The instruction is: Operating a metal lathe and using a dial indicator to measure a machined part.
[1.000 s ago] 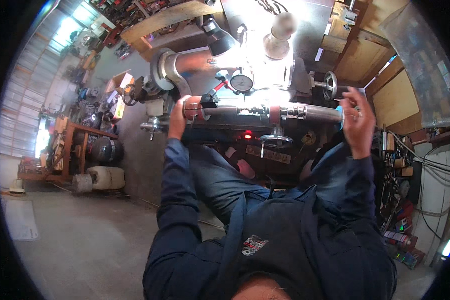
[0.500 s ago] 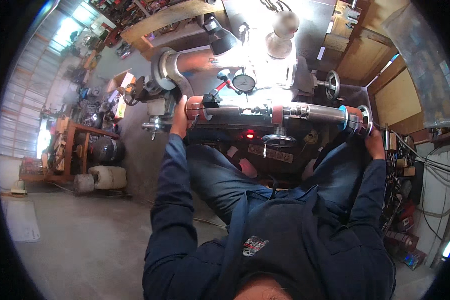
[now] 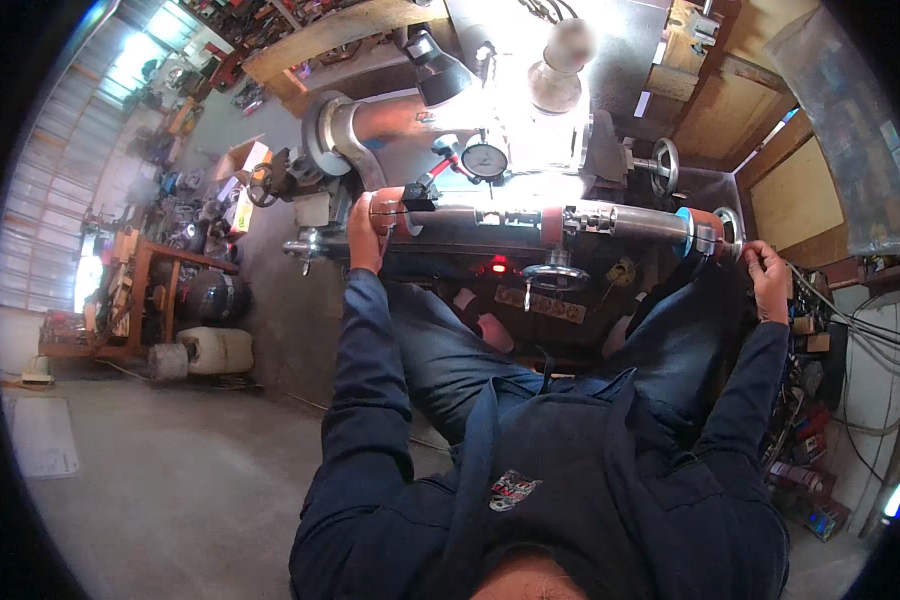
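Note:
Across the front of a machine lies a long metal shaft (image 3: 650, 222) with reddish-brown supports. My left hand (image 3: 364, 232) is closed against the left support (image 3: 388, 208), its palm side hidden. A dial gauge (image 3: 485, 161) on a red arm (image 3: 443, 150) stands above the shaft, beside a black block (image 3: 420, 196) on that support. At the far right end, my right hand (image 3: 768, 280) has its fingertips pinched at the rim of a metal handwheel (image 3: 732, 232). A blue ring (image 3: 685, 228) sits by the right support. Below the shaft is a smaller handwheel (image 3: 554, 277) with a crank handle.
A black lamp (image 3: 438, 72) and bright light hang over the machine. Another handwheel (image 3: 664, 166) stands at the back right. Cables (image 3: 850, 320) and clutter fill the right side. A wooden frame (image 3: 140, 300), a black tank (image 3: 218, 298) and a pale container (image 3: 220, 353) stand left.
My right hand has shifted to the right and up from the handwheel's lower side to its outer rim. My left hand has slid slightly left and down on the support.

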A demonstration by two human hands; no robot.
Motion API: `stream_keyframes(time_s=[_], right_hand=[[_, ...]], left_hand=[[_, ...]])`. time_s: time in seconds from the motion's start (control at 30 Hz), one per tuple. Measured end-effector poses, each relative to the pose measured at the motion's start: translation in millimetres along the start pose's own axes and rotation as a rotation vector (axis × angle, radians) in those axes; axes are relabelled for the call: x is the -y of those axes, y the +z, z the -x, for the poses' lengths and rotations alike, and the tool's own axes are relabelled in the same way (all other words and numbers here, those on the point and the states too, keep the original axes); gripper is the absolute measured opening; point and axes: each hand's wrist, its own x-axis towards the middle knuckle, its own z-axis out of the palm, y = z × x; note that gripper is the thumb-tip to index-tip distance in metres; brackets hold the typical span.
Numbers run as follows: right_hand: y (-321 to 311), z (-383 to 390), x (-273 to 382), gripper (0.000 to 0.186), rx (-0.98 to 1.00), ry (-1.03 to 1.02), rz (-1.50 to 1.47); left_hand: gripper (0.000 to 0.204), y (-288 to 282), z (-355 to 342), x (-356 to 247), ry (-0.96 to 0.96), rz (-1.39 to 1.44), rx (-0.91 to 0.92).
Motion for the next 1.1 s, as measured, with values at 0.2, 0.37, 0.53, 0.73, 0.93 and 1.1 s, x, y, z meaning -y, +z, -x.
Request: stream_keyframes(time_s=[0.2,0.37,0.53,0.73,0.93,1.1], right_hand=[[12,-23,7,0.019,-0.186,-0.014,0.038],[14,-48,-3,0.026,-0.171,-0.025,0.092],[19,-76,-32,0.024,-0.066,-0.037,0.174],[11,-79,-63,0.017,0.182,0.012,0.062],[8,-66,-88,0.019,0.276,0.149,0.176],[3,-41,-83,0.021,0.266,0.029,0.443]], left_hand=[[0.037,-3,-5,6,0.004,0.016,-0.015],[0.037,-8,-12,10,0.056,-0.018,0.009],[0.038,-6,-12,1,0.116,-0.161,0.056],[0.039,11,-1,-43,-0.167,-0.191,0.105],[0.043,28,3,-79,-0.322,-0.497,0.189],[0.049,33,9,-86,-0.386,-0.528,0.202]])
